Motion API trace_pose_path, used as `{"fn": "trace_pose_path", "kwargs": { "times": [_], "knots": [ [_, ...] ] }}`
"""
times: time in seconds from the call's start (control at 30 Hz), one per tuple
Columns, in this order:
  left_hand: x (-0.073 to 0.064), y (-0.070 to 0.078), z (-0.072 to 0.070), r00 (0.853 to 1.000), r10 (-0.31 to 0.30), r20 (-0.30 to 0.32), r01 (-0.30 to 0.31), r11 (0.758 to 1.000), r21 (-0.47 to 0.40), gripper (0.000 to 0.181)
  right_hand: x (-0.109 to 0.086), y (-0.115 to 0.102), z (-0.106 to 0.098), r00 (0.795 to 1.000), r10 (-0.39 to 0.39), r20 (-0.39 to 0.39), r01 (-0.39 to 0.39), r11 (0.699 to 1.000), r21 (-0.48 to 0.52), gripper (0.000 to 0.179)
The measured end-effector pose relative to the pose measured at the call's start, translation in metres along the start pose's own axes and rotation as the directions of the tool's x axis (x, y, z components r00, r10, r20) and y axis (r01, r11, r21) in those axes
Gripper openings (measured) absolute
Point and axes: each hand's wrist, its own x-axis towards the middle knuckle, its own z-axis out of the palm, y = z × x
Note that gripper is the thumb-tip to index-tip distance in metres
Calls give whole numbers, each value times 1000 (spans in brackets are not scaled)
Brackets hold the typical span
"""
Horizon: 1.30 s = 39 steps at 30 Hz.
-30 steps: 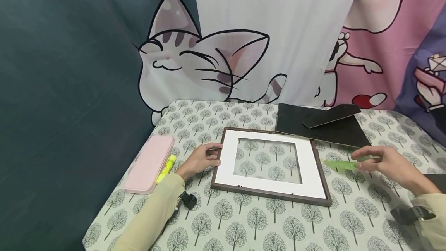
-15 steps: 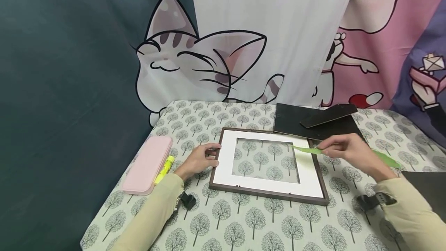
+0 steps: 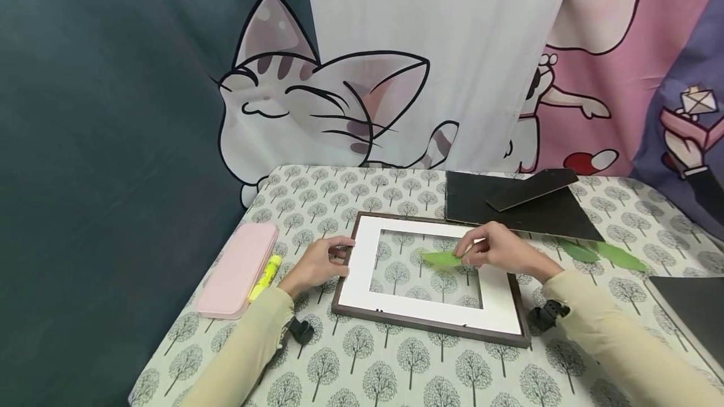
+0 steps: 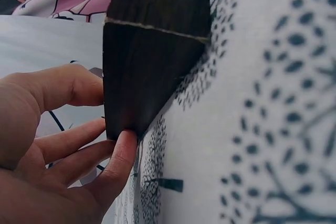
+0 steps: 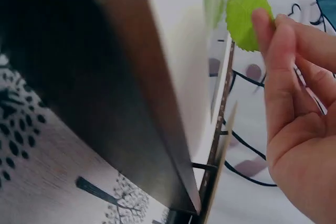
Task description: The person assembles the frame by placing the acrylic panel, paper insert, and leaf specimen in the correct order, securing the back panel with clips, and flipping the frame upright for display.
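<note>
Right hand (image 3: 498,248): closed to a pinch, thumb against fingertips, on one end of a serrated green leaf (image 3: 442,259). Held over the window of a white mat (image 3: 360,262), just beyond the fingertips; clear pane (image 3: 393,269) beneath. Apparently raised off the pane, judging by a faint green patch, probably a reflection, in the right wrist view; exact clearance impossible to tell.

Left hand (image 3: 317,265): curled in a C, thumb and fingers to the left rail of the dark wooden picture frame (image 3: 430,326).

Possible trouble: with a slack pinch, a drop or twist askew in the mat window; with too hard a pinch, a crease or torn edge. From a brush of the right wrist against the rail below it, or an easing of the left hand, a likely skew of the frame.

Leaf axis: lengthwise roughly side to side in head view, free end toward the left hand, slightly blurred; foreshortened and broad-faced from the right wrist.

Right of the right hand, past the wrist: a darker leaf (image 3: 577,251) and a paler leaf (image 3: 622,256). Beyond the right hand: black backing board (image 3: 472,196) with easel leg (image 3: 534,188).
</note>
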Motion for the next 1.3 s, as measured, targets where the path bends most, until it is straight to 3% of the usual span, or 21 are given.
{"fn": "trace_pose_path", "kwargs": {
  "times": [0.2,0.43,0.57,0.7,0.8,0.9,1.03,1.3],
  "knots": [
    [-6,0,-2,1000,12,10,-13,999,42,61,3,0,7,994,-76,72,80,995,-54,21],
    [-7,2,-4,999,35,33,-38,996,78,60,1,-6,2,993,-115,39,122,956,-267,22],
    [-7,2,-3,998,44,50,-47,996,73,61,-8,0,-12,991,-101,-90,56,913,-404,19],
    [-7,-1,-4,998,42,55,-44,998,33,60,-22,9,-27,969,-4,-246,-127,848,-515,15],
    [-7,-2,-6,997,51,65,-51,999,0,60,-33,17,-34,955,109,-276,-239,833,-499,25],
    [-6,-3,-7,996,60,69,-60,998,-8,60,-36,24,-36,951,174,-256,-277,848,-452,43],
    [-4,-5,-7,996,57,72,-57,998,-5,60,-34,27,-33,948,172,-266,-275,866,-419,53],
    [-2,-7,-5,993,62,97,-58,997,-44,61,-33,31,-32,936,199,-291,-308,864,-398,66]
  ]
}}
